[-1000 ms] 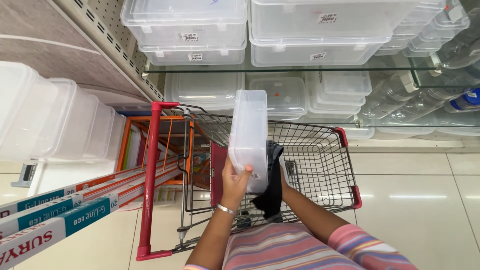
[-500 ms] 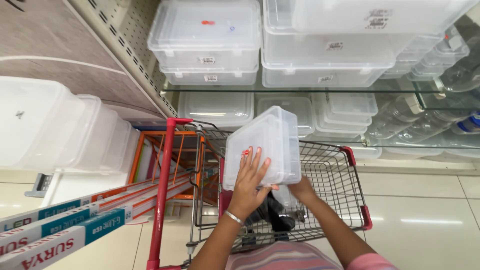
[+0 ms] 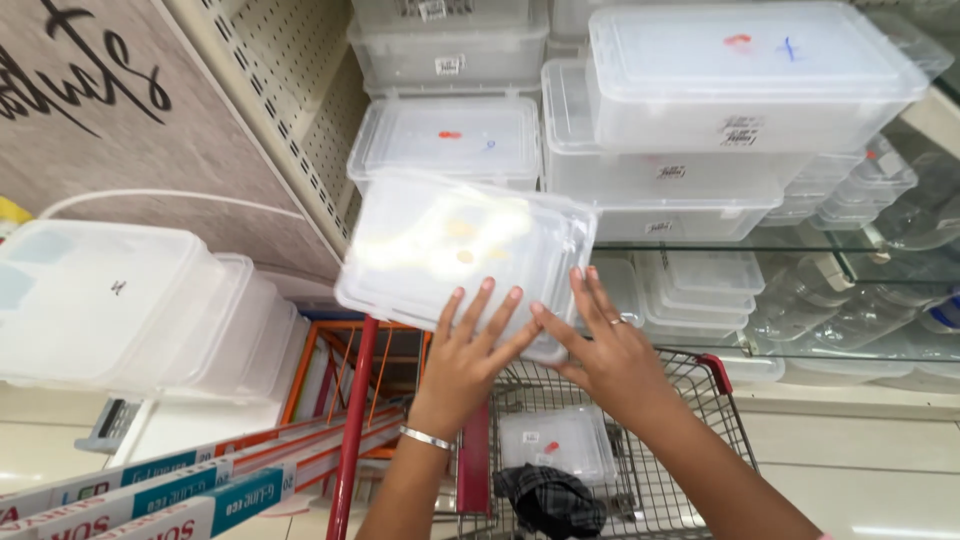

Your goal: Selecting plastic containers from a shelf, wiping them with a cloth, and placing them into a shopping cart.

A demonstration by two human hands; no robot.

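Both hands hold a clear plastic container (image 3: 465,260) up before the shelves: the left hand (image 3: 470,355) and the right hand (image 3: 605,350) press spread fingers flat against its near face. Below them stands a red shopping cart (image 3: 720,375) with a small clear box (image 3: 555,445) and dark cloth (image 3: 550,500)

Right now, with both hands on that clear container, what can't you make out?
Head view only:
- Clear plastic container: motion-blurred; the yellowish patches could be contents or reflections. The left hand and right hand cover its lower edge.
- Red shopping cart: its lower part is cut off by the bottom edge.
- Dark cloth item in the cart: bunched and partly cut off.
- Stickers on the stacked shelf containers: too small to read.
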